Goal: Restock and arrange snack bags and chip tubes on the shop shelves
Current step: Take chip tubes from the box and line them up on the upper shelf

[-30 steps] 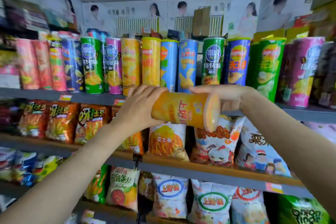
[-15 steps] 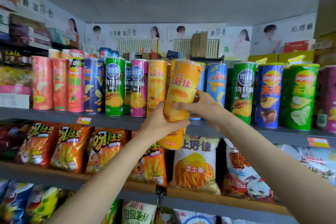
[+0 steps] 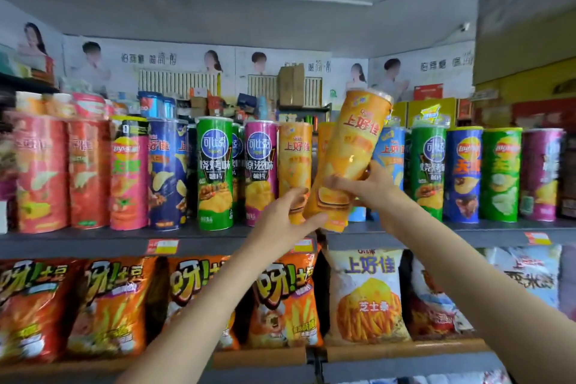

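Observation:
I hold an orange chip tube (image 3: 352, 153) in front of the upper shelf (image 3: 93, 238), its lid tilted up to the right. My left hand (image 3: 285, 221) cups its lower left side near the base. My right hand (image 3: 371, 185) grips its lower right side, fingers wrapped round the front. Behind it stands a row of chip tubes, among them a matching orange tube (image 3: 294, 165), a blue tube (image 3: 391, 162) and a green tube (image 3: 215, 171). The held tube's base hovers just above the shelf edge, over a gap between the orange and blue tubes.
Red tubes (image 3: 42, 171) fill the row's left end and a purple tube (image 3: 540, 171) the right. Orange snack bags (image 3: 106, 302) and a white bag (image 3: 367, 293) hang on the shelf below. Yellow boxes (image 3: 430, 109) and cartons stand behind the tubes.
The tube went from lying sideways below the shelf to nearly upright at the tube row. Both hands rose with it and slid toward its base. My view tilted upward.

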`<state>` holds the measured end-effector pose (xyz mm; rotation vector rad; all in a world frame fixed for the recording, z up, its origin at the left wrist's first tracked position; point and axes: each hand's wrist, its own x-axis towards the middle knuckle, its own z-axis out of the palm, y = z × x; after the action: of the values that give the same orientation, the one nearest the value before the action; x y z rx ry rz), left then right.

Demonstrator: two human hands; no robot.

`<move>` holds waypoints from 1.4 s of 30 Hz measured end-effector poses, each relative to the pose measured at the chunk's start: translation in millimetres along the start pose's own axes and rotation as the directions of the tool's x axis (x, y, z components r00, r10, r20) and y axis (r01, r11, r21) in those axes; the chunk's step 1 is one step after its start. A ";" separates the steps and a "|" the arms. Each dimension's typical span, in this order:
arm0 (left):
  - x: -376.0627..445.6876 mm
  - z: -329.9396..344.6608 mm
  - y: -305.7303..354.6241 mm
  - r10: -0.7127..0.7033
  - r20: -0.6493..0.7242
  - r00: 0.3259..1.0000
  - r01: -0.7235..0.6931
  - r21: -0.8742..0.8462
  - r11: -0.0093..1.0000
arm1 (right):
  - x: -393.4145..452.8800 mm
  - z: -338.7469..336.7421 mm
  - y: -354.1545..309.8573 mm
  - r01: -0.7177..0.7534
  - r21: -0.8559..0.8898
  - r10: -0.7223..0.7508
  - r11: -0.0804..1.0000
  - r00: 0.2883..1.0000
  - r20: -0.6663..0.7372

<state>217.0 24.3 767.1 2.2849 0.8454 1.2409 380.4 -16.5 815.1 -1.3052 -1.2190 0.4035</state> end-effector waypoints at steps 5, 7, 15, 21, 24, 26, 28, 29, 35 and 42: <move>9.4 -18.1 -25.2 0.011 -0.103 0.995 0.001 0.114 0.993 | 16.7 -36.0 -7.1 -0.004 -0.323 -0.067 0.947 0.975 -0.211; 14.9 -16.2 -30.7 0.013 -0.117 0.993 0.007 0.170 0.985 | 22.6 -40.5 -3.1 -0.042 -0.293 -0.013 0.955 0.983 -0.185; 48.2 14.0 -24.9 -0.100 -0.031 0.995 0.105 0.339 0.935 | 43.3 -14.3 23.7 -0.080 -0.465 0.075 0.881 0.997 -0.030; 59.8 26.5 -20.2 -0.117 -0.086 0.989 0.140 0.368 0.919 | 52.1 -8.9 30.7 -0.079 -0.529 0.092 0.845 0.996 -0.002; 60.1 31.2 -24.1 -0.103 -0.120 0.987 0.142 0.383 0.913 | 55.6 -5.4 32.0 -0.069 -0.549 0.083 0.833 0.997 0.002; 59.7 33.4 -26.6 -0.094 -0.130 0.987 0.138 0.387 0.912 | 57.5 -2.2 32.3 -0.051 -0.563 0.070 0.825 0.997 0.013; 59.8 35.9 -28.5 -0.082 -0.139 0.987 0.132 0.402 0.906 | 59.2 2.8 33.0 -0.038 -0.563 0.055 0.826 0.998 0.014; 60.0 37.1 -29.1 -0.076 -0.144 0.987 0.129 0.412 0.902 | 61.2 6.0 33.9 -0.033 -0.561 0.045 0.827 0.999 0.009; 59.3 39.3 -31.7 -0.068 -0.144 0.987 0.126 0.450 0.884 | 66.9 26.9 41.4 -0.011 -0.589 -0.018 0.808 0.999 -0.043; 56.7 35.3 -35.9 -0.066 -0.099 0.993 0.105 0.473 0.875 | 71.5 19.0 44.1 -0.071 -0.514 0.057 0.855 0.997 -0.043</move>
<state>259.5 86.8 761.4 2.5436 1.4019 1.1892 408.7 64.2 804.7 -1.8085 -1.3140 0.0986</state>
